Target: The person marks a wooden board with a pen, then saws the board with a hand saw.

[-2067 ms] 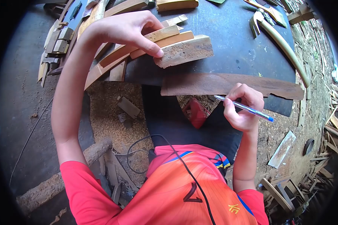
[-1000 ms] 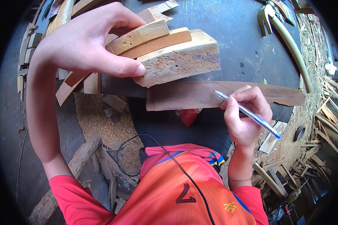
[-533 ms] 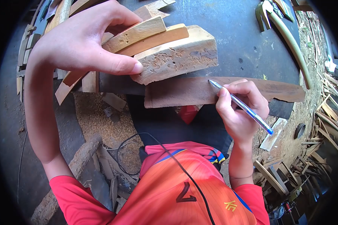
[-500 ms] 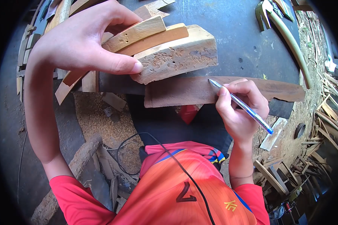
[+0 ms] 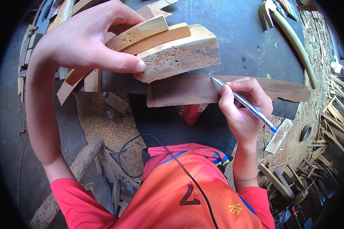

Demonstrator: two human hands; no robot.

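Observation:
My left hand [image 5: 91, 42] wraps round a stack of curved light wood pieces [image 5: 143, 32], its thumb pressed on the near end of a thick pale block [image 5: 183, 55] with a pitted side. The block's lower edge lies along a dark brown board [image 5: 183, 91]. In my right hand [image 5: 248, 103] is a blue and clear pen [image 5: 258, 113], pinched between thumb and fingers. The pen's tip rests at the upper edge of the brown board, to the right below the block.
A tool with a curved wooden handle [image 5: 296, 47] lies at the right of the dark worktable [image 5: 233, 23]. Scrap wood [image 5: 277, 181] is heaped on the ground at the lower right. A black cable [image 5: 172, 152] crosses the shirt.
The block and my left hand have shifted very slightly up and left in view. The pen tip has moved slightly up and left, to the board's edge.

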